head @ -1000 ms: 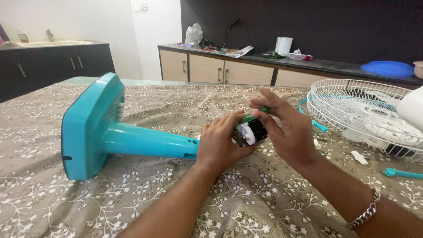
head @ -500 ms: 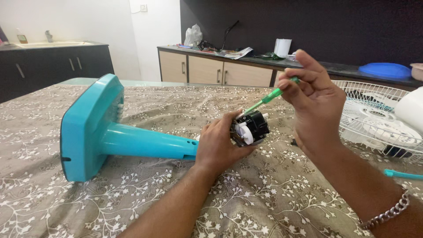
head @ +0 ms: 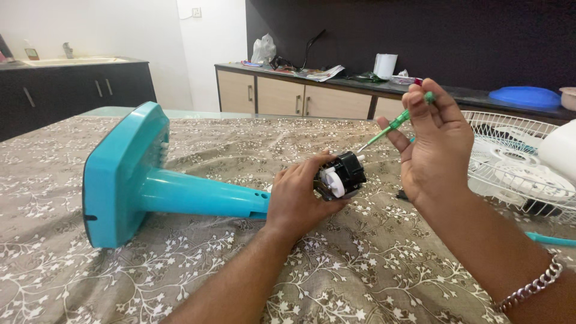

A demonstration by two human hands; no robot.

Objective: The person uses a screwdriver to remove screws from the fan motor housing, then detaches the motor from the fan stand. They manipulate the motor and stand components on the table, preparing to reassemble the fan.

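Observation:
A teal fan stand (head: pixel 150 183) lies on its side on the patterned tablecloth, base to the left. My left hand (head: pixel 297 198) grips the narrow end of the stand, where a black and white switch part (head: pixel 341 176) sticks out. My right hand (head: pixel 435 147) is raised above and right of it, pinching a green screwdriver (head: pixel 393 124) whose metal tip points down toward the black part, just short of touching it.
A white wire fan grille (head: pixel 519 165) lies on the table at the right, with a white fan part at the frame edge. A teal piece (head: pixel 549 239) lies near my right forearm. Cabinets with clutter and a blue lid stand behind.
My right hand has lifted away from the black part, pulling the green screwdriver up and to the right. My left hand stays on the stand's end.

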